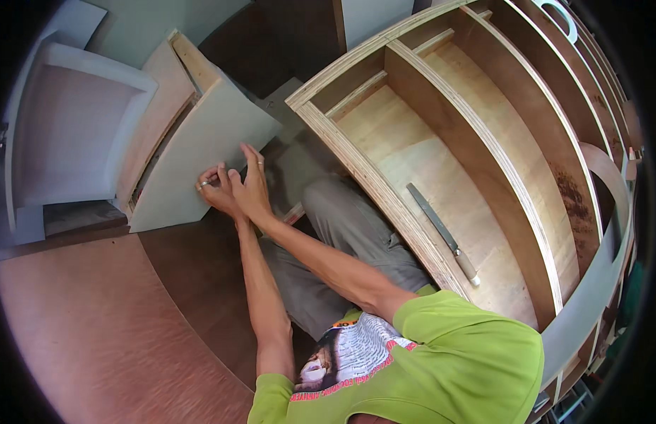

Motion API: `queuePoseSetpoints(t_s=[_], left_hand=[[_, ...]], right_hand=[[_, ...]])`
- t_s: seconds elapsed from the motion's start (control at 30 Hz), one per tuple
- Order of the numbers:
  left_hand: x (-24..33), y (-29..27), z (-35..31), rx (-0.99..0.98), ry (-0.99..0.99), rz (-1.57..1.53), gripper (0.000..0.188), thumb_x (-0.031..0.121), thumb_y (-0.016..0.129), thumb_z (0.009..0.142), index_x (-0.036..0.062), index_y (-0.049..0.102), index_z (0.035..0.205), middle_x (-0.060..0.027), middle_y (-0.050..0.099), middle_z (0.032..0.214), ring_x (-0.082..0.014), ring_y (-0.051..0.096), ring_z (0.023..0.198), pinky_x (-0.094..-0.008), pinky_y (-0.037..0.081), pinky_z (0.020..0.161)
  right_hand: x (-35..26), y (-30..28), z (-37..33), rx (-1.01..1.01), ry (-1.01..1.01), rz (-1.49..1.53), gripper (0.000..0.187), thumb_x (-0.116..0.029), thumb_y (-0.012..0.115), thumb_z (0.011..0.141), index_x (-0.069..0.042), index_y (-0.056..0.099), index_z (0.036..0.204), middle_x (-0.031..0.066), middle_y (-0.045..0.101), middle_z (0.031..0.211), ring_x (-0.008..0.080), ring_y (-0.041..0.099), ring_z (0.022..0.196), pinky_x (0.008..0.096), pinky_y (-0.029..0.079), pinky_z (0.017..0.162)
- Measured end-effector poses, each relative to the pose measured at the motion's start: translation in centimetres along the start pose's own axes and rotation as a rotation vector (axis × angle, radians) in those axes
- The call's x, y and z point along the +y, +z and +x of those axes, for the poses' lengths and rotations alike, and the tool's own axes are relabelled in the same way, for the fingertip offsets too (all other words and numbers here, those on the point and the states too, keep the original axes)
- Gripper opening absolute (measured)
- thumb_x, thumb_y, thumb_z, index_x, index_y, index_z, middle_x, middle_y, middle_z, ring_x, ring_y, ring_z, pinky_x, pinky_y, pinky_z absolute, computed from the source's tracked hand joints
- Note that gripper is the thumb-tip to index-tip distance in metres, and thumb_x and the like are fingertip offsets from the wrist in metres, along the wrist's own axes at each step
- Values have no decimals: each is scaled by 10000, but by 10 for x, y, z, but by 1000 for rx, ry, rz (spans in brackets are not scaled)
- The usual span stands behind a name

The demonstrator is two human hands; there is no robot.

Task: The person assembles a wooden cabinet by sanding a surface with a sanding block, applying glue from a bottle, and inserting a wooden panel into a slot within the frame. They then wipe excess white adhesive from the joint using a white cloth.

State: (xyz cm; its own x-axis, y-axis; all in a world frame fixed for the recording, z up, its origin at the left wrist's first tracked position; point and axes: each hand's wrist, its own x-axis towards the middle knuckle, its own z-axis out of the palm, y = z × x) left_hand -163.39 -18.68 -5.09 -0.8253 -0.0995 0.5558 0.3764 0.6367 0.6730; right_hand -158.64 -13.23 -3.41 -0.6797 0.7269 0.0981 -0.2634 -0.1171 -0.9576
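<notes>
My left hand (218, 189) is closed, its fingers curled against the pale face of a wooden box or drawer-like piece (194, 148) that stands tilted. What its fingertips hold, if anything, is hidden. Beside it, my right hand (252, 185) has its fingers stretched out, lying near the right part of the same pale face, thumb toward the left hand. The two wrists are close together and seem to touch. A flat file (434, 216) with a wooden handle lies inside the plywood cabinet frame (370, 166) to the right, away from both hands.
Dividers split the cabinet into several bays; a pale strip (589, 311) curves along its far right side. At the left stands a white tray-like piece (88, 127). A reddish-brown panel (102, 311) lies at lower left. My bent legs (342, 219) are between the box and the cabinet.
</notes>
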Motion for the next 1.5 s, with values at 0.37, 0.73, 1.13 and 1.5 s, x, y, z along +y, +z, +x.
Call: queuePoseSetpoints(t_s=[0.37, 0.73, 1.13, 1.5], left_hand=[[98, -68, 94, -5, 698, 377, 283, 101, 754, 801, 4, 627, 1034, -128, 646, 991, -280, 601, 864, -364, 482, 813], [105, -79, 129, -499, 246, 324, 459, 224, 823, 726, 15, 645, 1095, -136, 635, 1049, -256, 625, 1002, -344, 500, 874], [57, -67, 151, -518, 354, 421, 538, 336, 782, 774, 12, 637, 1178, -154, 652, 1168, -262, 608, 1105, -364, 439, 976], [18, -38, 188, -690, 499, 634, 717, 540, 623, 840, -20, 551, 1281, -199, 586, 1271, -323, 538, 1204, -402, 391, 1024]], right_hand=[[21, 28, 56, 490, 375, 118, 251, -108, 517, 919, 4, 447, 1133, 194, 399, 1212, 339, 457, 1107, 433, 364, 973], [0, 69, 48, 546, -46, -103, 394, -140, 457, 961, 19, 395, 1317, 275, 311, 1418, 414, 319, 1320, 499, 268, 1077], [39, 67, 32, 432, -195, -228, 601, 5, 495, 842, -58, 349, 1421, 245, 243, 1497, 432, 230, 1390, 475, 208, 1139], [-24, -93, -37, 26, -357, -6, 187, 58, 633, 671, 6, 594, 847, 113, 579, 733, 239, 578, 676, 367, 471, 618]])
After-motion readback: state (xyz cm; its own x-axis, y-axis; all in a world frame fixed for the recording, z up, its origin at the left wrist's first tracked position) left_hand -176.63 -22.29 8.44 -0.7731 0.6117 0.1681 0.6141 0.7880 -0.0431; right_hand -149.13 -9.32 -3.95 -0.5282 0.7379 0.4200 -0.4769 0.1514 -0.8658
